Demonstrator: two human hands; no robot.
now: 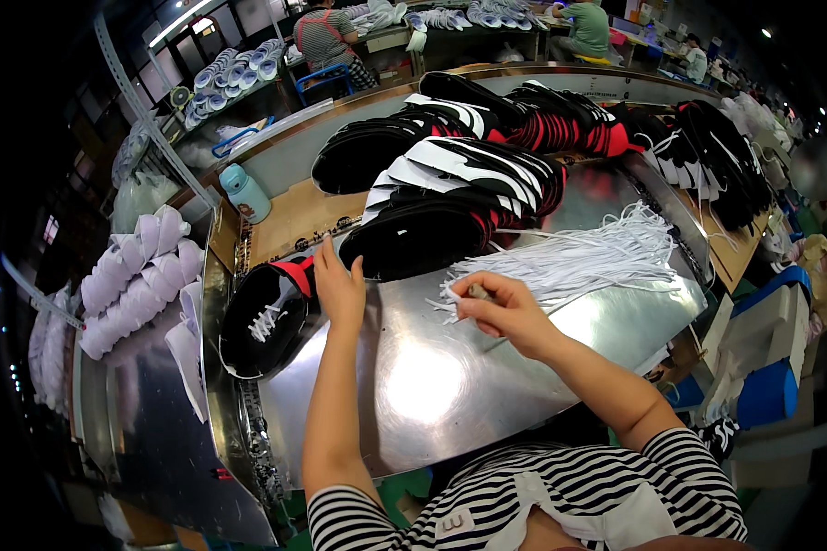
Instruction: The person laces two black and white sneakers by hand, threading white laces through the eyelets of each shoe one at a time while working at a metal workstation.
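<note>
My left hand [340, 286] is open, its fingers stretched out between a laced black shoe upper [265, 331] on its left and a stack of black, white and red shoe uppers [423, 230] on its right. Its fingertips are at the front edge of that stack; whether they touch it I cannot tell. White lacing crosses the laced upper, which has a red collar. My right hand [504, 310] is closed, thumb against fingers, at the near left end of a bundle of white shoelaces [588, 257]. A small dark thing shows in its grip, too small to name.
More shoe uppers [560, 119] are piled along the back of the metal table [413, 367]. A light blue bottle [245, 193] stands at the back left. White shoe parts [142, 280] fill the left side table. Black uppers with laces [717, 165] lie far right. People work behind.
</note>
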